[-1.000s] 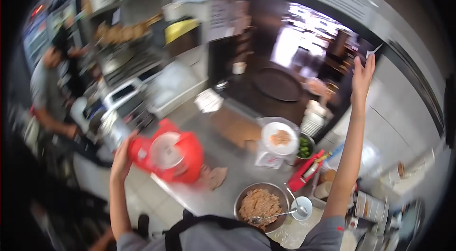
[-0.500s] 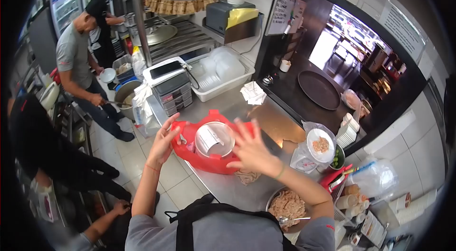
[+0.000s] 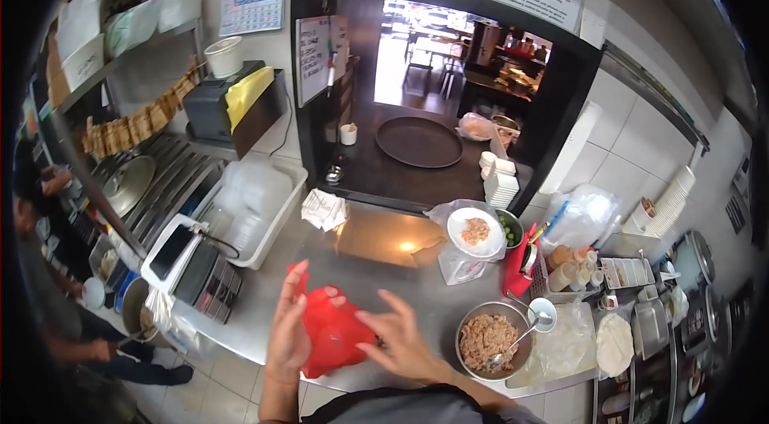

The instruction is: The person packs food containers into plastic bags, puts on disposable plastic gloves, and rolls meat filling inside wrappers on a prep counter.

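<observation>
A red plastic bag (image 3: 332, 337) sits on the near part of the steel counter, drawn up so that its contents are hidden. My left hand (image 3: 287, 332) is at the bag's left side, its fingers pointing up with red plastic caught among them. Fingertips also show against the top of the bag. At the right side is my right hand (image 3: 404, 344), fingers apart and nothing held in it, close to the plastic. Right of that hand stands a metal bowl (image 3: 460, 341) of minced mixture (image 3: 485, 336) with a spoon (image 3: 521, 337) in it.
Behind are a scale topped by a plate (image 3: 456, 224) and a pass-through holding a round tray (image 3: 419, 142). Left are a drawer unit (image 3: 210, 288) and a white bin (image 3: 298, 183). Sauce bottles (image 3: 565, 273) stand right. A co-worker (image 3: 80, 336) is at far left.
The view has swung right. The bag's mouth was spread around a round lidded container with a paper slip; now the plastic covers it. My right hand has come lower beside the bag.
</observation>
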`<state>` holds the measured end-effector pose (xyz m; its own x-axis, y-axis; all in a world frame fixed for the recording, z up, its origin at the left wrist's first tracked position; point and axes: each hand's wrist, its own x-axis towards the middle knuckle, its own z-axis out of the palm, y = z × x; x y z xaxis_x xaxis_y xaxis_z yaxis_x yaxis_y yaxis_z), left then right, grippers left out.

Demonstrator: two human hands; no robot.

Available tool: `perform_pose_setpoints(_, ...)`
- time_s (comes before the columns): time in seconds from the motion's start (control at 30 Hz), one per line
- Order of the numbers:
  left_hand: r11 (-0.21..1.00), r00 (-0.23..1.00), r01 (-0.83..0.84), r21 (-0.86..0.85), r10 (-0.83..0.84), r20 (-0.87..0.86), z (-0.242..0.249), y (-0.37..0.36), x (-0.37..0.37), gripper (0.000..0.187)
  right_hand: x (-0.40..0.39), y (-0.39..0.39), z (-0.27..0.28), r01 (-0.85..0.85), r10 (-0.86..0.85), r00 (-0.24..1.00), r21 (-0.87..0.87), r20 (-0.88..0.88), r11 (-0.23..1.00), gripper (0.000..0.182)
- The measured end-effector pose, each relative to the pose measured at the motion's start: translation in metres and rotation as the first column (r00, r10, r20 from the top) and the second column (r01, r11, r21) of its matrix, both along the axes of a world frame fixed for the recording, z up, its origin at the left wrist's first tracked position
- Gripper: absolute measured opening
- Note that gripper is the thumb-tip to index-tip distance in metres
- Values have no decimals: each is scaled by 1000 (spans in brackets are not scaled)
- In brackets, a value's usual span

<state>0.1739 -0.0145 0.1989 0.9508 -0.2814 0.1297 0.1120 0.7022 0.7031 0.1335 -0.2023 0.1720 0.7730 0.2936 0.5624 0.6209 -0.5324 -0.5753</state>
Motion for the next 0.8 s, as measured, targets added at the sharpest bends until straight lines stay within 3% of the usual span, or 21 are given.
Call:
perform_pose_setpoints(0.1, 987, 987, 156, -31, -157, -44, 7, 1, 48, 47, -21, -47, -5, 330, -328, 939, -2, -102, 944, 47)
perform_pose_setpoints(0.23, 941, 939, 336, -31, -337, -62, 27, -25, 115, 44, -64, -106, -21, 734, -735, 677, -113, 46, 669, 43)
perform_pose_setpoints(0.3, 924, 923, 381, 20, -381, 57, 41, -42, 147, 43, -86, -117, -23, 844, -836, 536, 47, -117, 534, 42)
perform_pose_setpoints(0.4, 909, 896, 407, 88, -416, 156, 61, -67, 202, 43, -108, -128, -27, 928, -924, 367, 29, 110, 372, 42)
perform_pose_setpoints(0.47, 925, 908, 358, 127, -376, 183, 73, -87, 244, 40, -121, -126, -27, 959, -959, 272, 63, 78, 277, 46)
perform_pose_setpoints(0.6, 889, 891, 428, 165, -445, 87, 82, -140, 335, 18, -134, -122, -34, 990, -991, 114, 78, 75, 119, 51)
perform_pose_setpoints(0.8, 791, 955, 265, 551, -296, -34, 59, -234, 461, 30, -142, -110, -37, 993, -998, 36, 114, 48, 42, 51)
